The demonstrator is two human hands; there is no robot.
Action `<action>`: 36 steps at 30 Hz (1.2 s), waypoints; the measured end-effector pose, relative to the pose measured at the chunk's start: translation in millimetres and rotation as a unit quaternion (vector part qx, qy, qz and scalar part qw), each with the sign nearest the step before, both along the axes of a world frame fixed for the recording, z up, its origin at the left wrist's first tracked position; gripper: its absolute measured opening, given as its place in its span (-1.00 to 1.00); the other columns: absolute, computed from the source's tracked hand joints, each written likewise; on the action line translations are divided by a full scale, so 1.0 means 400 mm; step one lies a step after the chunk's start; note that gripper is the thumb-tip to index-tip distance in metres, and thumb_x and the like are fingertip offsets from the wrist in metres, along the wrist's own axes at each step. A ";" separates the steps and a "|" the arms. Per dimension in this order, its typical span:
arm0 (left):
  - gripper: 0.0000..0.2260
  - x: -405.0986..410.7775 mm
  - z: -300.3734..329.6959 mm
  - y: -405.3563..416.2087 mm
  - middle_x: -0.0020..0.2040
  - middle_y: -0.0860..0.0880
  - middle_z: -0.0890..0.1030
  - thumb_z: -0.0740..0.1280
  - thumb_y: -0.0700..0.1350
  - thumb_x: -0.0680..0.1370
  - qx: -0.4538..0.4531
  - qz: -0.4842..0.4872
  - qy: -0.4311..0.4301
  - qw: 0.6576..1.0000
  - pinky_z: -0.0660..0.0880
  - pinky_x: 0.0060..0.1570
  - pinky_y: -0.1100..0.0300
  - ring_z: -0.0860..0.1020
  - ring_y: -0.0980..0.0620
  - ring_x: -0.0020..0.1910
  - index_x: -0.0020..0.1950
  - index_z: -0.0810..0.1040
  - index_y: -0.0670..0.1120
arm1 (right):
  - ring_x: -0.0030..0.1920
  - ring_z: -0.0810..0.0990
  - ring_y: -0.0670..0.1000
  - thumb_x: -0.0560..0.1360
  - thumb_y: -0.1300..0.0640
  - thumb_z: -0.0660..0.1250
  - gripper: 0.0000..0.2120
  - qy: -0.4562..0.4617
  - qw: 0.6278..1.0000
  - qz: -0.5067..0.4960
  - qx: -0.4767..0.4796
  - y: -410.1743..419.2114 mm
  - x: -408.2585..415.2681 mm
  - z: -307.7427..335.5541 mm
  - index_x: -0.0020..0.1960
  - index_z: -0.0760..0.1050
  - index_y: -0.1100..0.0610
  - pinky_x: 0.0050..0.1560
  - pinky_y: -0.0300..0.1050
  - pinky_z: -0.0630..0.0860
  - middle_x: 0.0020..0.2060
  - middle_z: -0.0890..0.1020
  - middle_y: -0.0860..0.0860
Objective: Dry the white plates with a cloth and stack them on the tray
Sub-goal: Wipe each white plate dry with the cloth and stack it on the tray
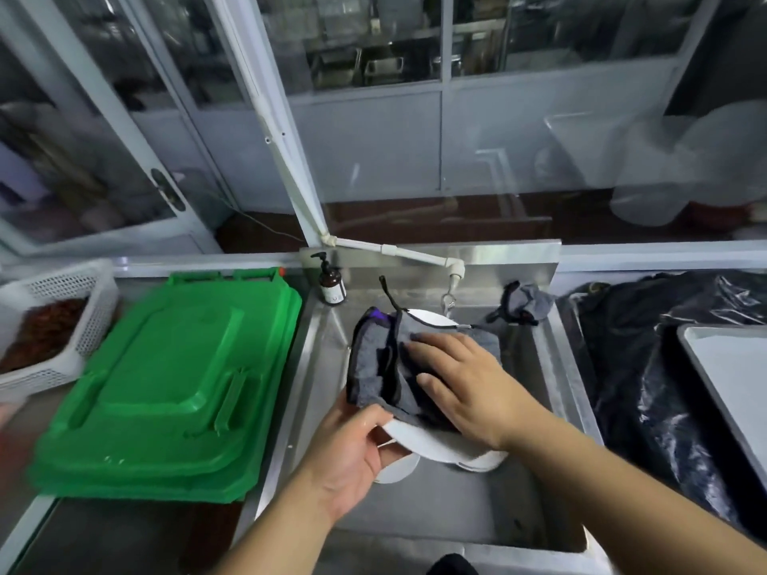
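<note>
Over the steel sink (415,512), my left hand (352,454) grips the near rim of a white plate (431,444), thumb on top. A grey cloth (382,359) with dark edging covers most of the plate. My right hand (465,383) lies flat on the cloth with fingers spread, pressing it onto the plate. More white plates (394,471) show just below the held one in the sink. The grey tray (730,367) sits at the right edge on black plastic, with nothing visible on it.
A green bin lid (166,392) lies left of the sink, with a white basket (58,325) beyond it. A soap pump bottle (332,284) stands at the sink's back left corner. A tap (450,292) and a second grey cloth (523,305) are at the back.
</note>
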State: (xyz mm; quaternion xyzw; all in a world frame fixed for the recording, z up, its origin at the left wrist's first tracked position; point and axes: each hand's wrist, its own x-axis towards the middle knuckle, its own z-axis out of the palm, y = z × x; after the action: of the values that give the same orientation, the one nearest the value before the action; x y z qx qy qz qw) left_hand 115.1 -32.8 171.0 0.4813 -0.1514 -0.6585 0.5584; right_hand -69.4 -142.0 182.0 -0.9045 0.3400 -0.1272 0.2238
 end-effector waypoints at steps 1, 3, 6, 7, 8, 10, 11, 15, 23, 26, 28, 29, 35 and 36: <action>-0.53 -0.007 0.003 0.001 0.24 -0.34 0.67 0.32 -0.41 0.51 -0.001 0.000 0.002 1.000 0.69 -0.02 -0.16 0.72 -0.25 0.09 0.43 0.54 -0.22 | 0.68 0.14 0.09 0.76 -0.09 0.10 -0.48 0.015 1.000 -0.001 -0.013 -0.008 0.002 -0.001 0.70 0.22 -0.02 0.67 0.00 0.04 0.69 0.22 -0.01; -0.50 -0.020 0.014 -0.008 0.22 -0.33 0.68 0.37 -0.36 0.42 -0.013 -0.003 0.003 1.000 0.69 -0.02 -0.16 0.73 -0.24 0.08 0.38 0.59 -0.19 | 0.72 -0.19 -0.01 0.76 -0.15 -0.01 -0.45 0.028 1.000 -0.006 0.009 -0.015 0.009 -0.010 0.72 0.00 -0.16 0.69 -0.01 -0.20 0.72 -0.04 -0.13; -0.55 -0.030 0.037 -0.033 0.20 -0.28 0.71 0.35 -0.36 0.40 -0.041 -0.001 0.001 0.999 0.69 -0.08 -0.11 0.74 -0.20 0.07 0.26 0.66 -0.10 | 0.69 -0.33 -0.07 0.75 -0.20 -0.09 -0.45 0.027 0.996 -0.060 0.062 -0.024 0.021 -0.026 0.70 -0.14 -0.26 0.69 0.01 -0.28 0.68 -0.21 -0.24; -0.52 -0.029 0.043 -0.041 0.22 -0.25 0.71 0.34 -0.36 0.41 -0.048 -0.002 0.000 0.999 0.69 -0.07 -0.10 0.73 -0.19 0.10 0.28 0.66 -0.05 | 0.69 -0.33 -0.06 0.75 -0.20 -0.10 -0.45 0.032 0.992 -0.092 0.077 -0.023 0.028 -0.027 0.70 -0.17 -0.26 0.69 0.02 -0.28 0.68 -0.23 -0.24; -0.48 -0.027 0.049 -0.047 0.25 -0.21 0.70 0.33 -0.36 0.42 -0.055 -0.007 -0.007 0.998 0.68 -0.03 -0.10 0.72 -0.19 0.15 0.33 0.63 0.00 | 0.69 -0.33 -0.04 0.76 -0.19 -0.10 -0.45 0.037 0.987 -0.125 0.094 -0.018 0.036 -0.028 0.70 -0.19 -0.25 0.68 0.02 -0.28 0.68 -0.23 -0.23; -0.43 -0.016 0.055 -0.060 0.30 -0.17 0.69 0.30 -0.41 0.50 -0.068 -0.017 -0.031 0.997 0.67 0.04 -0.12 0.69 -0.17 0.21 0.43 0.56 0.05 | 0.69 -0.33 -0.03 0.76 -0.18 -0.10 -0.44 0.032 0.977 -0.168 0.126 0.006 0.058 -0.030 0.69 -0.25 -0.24 0.68 0.01 -0.28 0.69 -0.24 -0.19; -0.44 -0.010 0.057 -0.066 0.30 -0.17 0.69 0.28 -0.44 0.55 -0.074 -0.023 -0.040 0.996 0.67 0.03 -0.12 0.69 -0.17 0.20 0.46 0.53 0.04 | 0.68 -0.35 -0.04 0.76 -0.18 -0.11 -0.45 0.025 0.975 -0.174 0.137 0.024 0.069 -0.032 0.66 -0.29 -0.26 0.68 0.00 -0.28 0.69 -0.25 -0.20; -0.44 0.023 0.069 -0.079 0.27 -0.19 0.70 0.38 -0.37 0.47 -0.081 -0.049 -0.067 0.993 0.68 0.00 -0.07 0.71 -0.12 0.10 0.46 0.54 -0.06 | 0.65 -0.41 -0.10 0.76 -0.17 -0.12 -0.50 -0.037 0.977 -0.143 0.156 0.084 0.096 -0.023 0.58 -0.31 -0.33 0.69 0.01 -0.27 0.64 -0.29 -0.31; -0.72 0.075 0.071 -0.052 -0.05 -0.23 0.68 0.48 -0.30 0.30 -0.078 -0.068 -0.027 0.994 0.68 -0.09 -0.09 0.65 -0.17 -0.05 -0.03 0.73 -0.06 | 0.70 -0.26 -0.09 0.74 -0.19 -0.15 -0.46 -0.051 0.995 -0.082 0.003 -0.012 0.173 0.060 0.69 -0.14 -0.18 0.70 0.02 -0.19 0.71 -0.13 -0.18; -0.57 0.087 0.084 -0.051 0.05 -0.20 0.71 0.39 -0.36 0.39 -0.100 -0.057 -0.011 0.993 0.67 -0.07 -0.06 0.69 -0.12 -0.03 0.13 0.71 0.05 | 0.71 -0.22 -0.08 0.71 -0.22 -0.11 -0.40 -0.067 0.989 -0.133 -0.017 -0.074 0.199 0.072 0.71 -0.10 -0.16 0.70 0.04 -0.16 0.71 -0.09 -0.19; -0.50 0.092 0.099 -0.055 0.07 -0.18 0.72 0.38 -0.36 0.39 -0.114 -0.039 -0.012 0.993 0.67 -0.07 -0.06 0.71 -0.09 -0.02 0.18 0.71 0.13 | 0.70 -0.23 -0.09 0.69 -0.26 -0.15 -0.37 -0.069 0.981 -0.180 -0.012 -0.111 0.213 0.077 0.73 -0.11 -0.17 0.70 0.04 -0.19 0.71 -0.10 -0.21; -0.49 0.092 0.107 -0.058 0.08 -0.18 0.72 0.38 -0.37 0.39 -0.122 -0.030 -0.016 0.992 0.67 -0.07 -0.07 0.71 -0.09 -0.02 0.18 0.71 0.14 | 0.71 -0.23 -0.08 0.70 -0.27 -0.17 -0.38 -0.068 0.976 -0.205 -0.005 -0.126 0.219 0.077 0.73 -0.12 -0.18 0.70 0.03 -0.21 0.72 -0.10 -0.20; -0.47 0.096 0.130 -0.066 0.14 -0.23 0.71 0.37 -0.36 0.38 -0.125 0.012 -0.015 0.992 0.68 -0.10 -0.08 0.70 -0.13 0.00 0.22 0.70 0.12 | 0.71 -0.28 0.01 0.75 -0.22 -0.18 -0.39 -0.022 0.953 -0.295 0.070 -0.119 0.241 0.056 0.74 -0.21 -0.10 0.67 0.04 -0.29 0.73 -0.19 -0.10; -0.47 0.097 0.130 -0.068 0.16 -0.23 0.71 0.36 -0.36 0.39 -0.123 0.015 -0.014 0.992 0.68 -0.09 -0.10 0.70 -0.15 0.02 0.24 0.69 0.11 | 0.70 -0.29 0.01 0.75 -0.21 -0.19 -0.39 -0.013 0.951 -0.295 0.090 -0.100 0.241 0.050 0.74 -0.23 -0.09 0.67 0.04 -0.30 0.73 -0.21 -0.09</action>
State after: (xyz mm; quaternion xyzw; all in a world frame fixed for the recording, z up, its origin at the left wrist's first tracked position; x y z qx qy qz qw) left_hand 154.0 -59.8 222.9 0.4206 -0.2319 -0.6199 0.6205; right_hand 27.0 -182.2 202.1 -0.7380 0.5989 -0.1685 0.2613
